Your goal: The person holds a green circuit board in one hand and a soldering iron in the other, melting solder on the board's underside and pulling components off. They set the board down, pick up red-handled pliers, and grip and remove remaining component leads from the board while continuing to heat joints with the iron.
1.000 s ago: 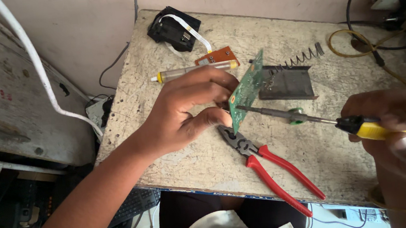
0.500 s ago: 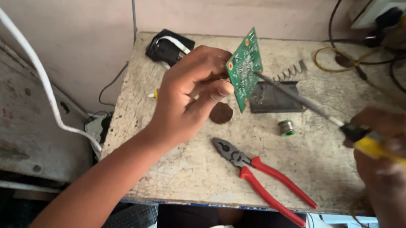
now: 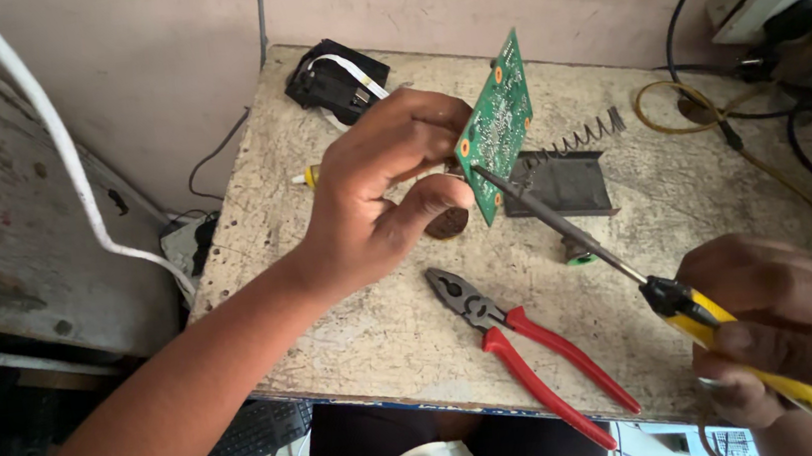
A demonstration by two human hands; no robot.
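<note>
A worn wooden bench (image 3: 357,334) carries red-handled pliers (image 3: 530,351), a black box (image 3: 335,80) and a spring (image 3: 572,137)

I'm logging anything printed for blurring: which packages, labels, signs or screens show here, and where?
No packages, signs or screens can be made out.
Nearest thing: green circuit board, held upright in the left hand above the bench; any markings are too small to tell.

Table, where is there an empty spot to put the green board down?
The table is bare at its near-left corner, left of the red pliers, under the left hand holding the green board. It is crowded by the black tray, spring and cables.
</note>
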